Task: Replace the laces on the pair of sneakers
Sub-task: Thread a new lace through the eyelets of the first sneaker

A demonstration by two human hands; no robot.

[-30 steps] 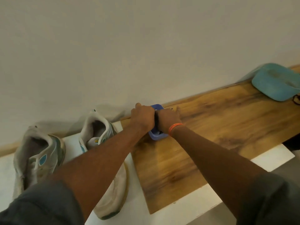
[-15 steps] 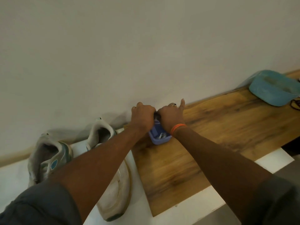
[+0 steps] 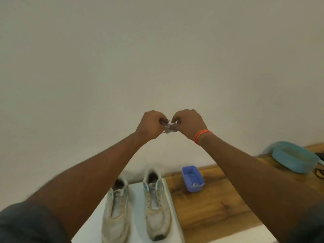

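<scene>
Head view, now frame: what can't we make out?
- Small clear bundle pinched between left hand and right hand: too small and blurred to identify; fingers cover most of it.
- Small purple plastic tray: a pale item inside, too small to name.
- Teal plastic basin: contents not discernible.
- Two worn white sneakers: left forearm covers part of the left one.

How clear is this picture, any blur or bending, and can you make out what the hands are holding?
Head view: soft and low in detail, with motion smear along the left forearm. The wide angle splays both arms outward. Lighting is dim and even, without glare. The left hand and right hand pinch a small clear bundle, too blurred to identify. The sneakers show empty eyelets.
</scene>
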